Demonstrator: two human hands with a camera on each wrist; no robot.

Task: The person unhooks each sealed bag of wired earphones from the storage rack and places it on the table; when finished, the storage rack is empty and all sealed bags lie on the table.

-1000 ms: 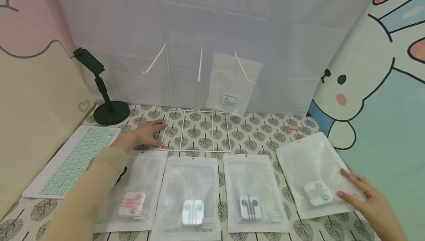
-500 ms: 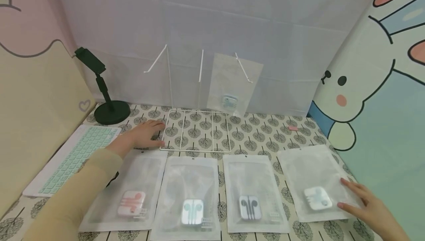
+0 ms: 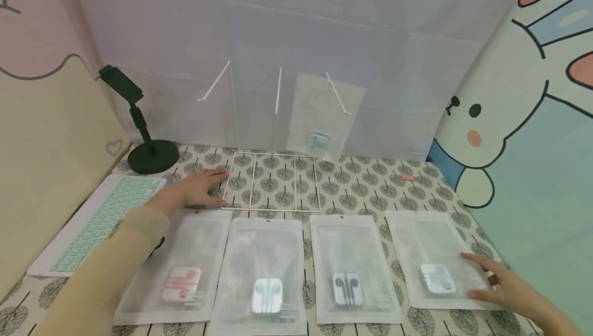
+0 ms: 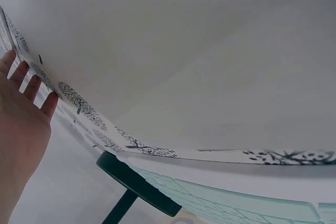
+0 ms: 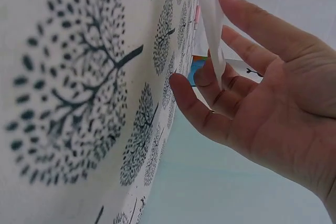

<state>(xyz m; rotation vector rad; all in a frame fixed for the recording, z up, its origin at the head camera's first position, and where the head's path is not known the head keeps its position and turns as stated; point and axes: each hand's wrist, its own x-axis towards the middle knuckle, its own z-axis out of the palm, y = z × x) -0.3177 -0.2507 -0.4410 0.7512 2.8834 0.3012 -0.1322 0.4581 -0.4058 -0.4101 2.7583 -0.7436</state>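
My right hand (image 3: 509, 287) holds the right edge of the rightmost zip bag (image 3: 417, 238), a frosted pouch with light blue earphones (image 3: 438, 279) in a white square case. In the right wrist view, that bag's edge (image 5: 212, 30) lies between the thumb and curled fingers of my right hand (image 5: 273, 77). My left hand (image 3: 199, 188) rests with spread fingers at the left side of a white wire rack (image 3: 271, 210). The left wrist view has that hand (image 4: 23, 114) at its left edge, fingers extended. Another bag (image 3: 303, 109) hangs from the rack's right hook.
Three more bags lie in the row: pink earphones (image 3: 181, 284), mint earphones (image 3: 267, 296) and dark grey earphones (image 3: 348, 289). A mint keyboard (image 3: 104, 223) and black phone stand (image 3: 153, 157) are at left. A small pink piece (image 3: 407, 177) lies back right.
The rightmost bag has come down and turned straighter, in line with the others. My right hand has shifted slightly left and down with it. The left hand stays at the rack.
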